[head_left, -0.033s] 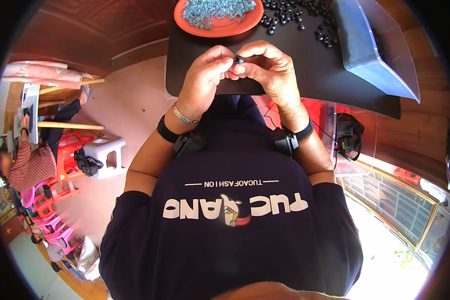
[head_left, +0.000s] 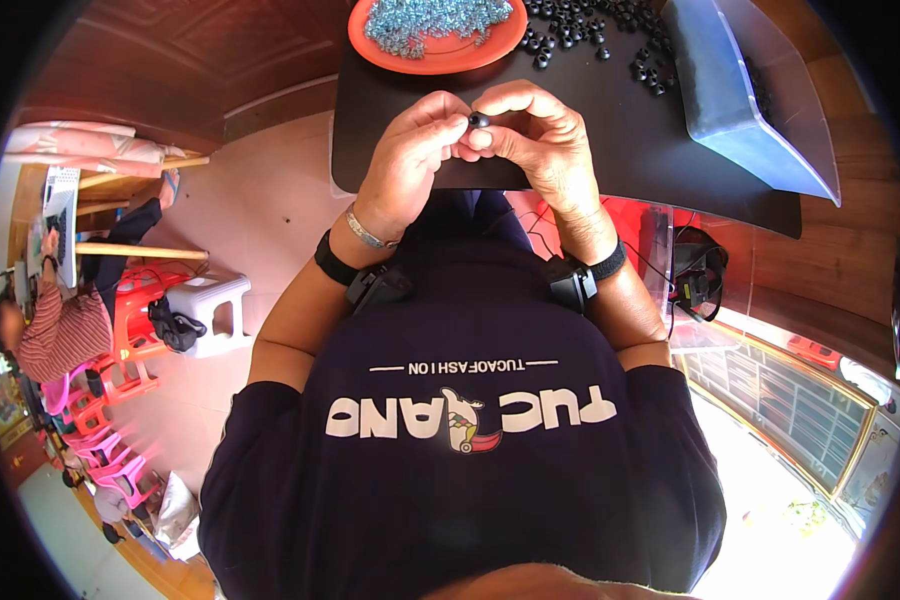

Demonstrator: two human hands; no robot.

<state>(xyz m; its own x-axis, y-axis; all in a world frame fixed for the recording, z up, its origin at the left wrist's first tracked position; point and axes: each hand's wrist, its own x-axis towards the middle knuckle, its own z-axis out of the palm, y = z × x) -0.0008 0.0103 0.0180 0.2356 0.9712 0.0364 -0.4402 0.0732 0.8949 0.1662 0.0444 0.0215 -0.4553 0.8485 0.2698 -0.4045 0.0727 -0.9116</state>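
Nothing visibly shifts from the earlier frame as I watch a left hand (head_left: 408,152) and right hand (head_left: 550,147) meet on the person's side of the orange plate (head_left: 435,67), fingertips closed around one black bead (head_left: 479,119), seemingly because so small a thing needs steadying from both sides.

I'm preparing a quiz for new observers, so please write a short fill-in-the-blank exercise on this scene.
1. The left hand and right hand meet at a small bead coloured ____.
2. Loose dark beads lie to the ____ of the orange plate.
3. A metallic bracelet is worn on the person's ____ side.

Missing words: black; right; left.
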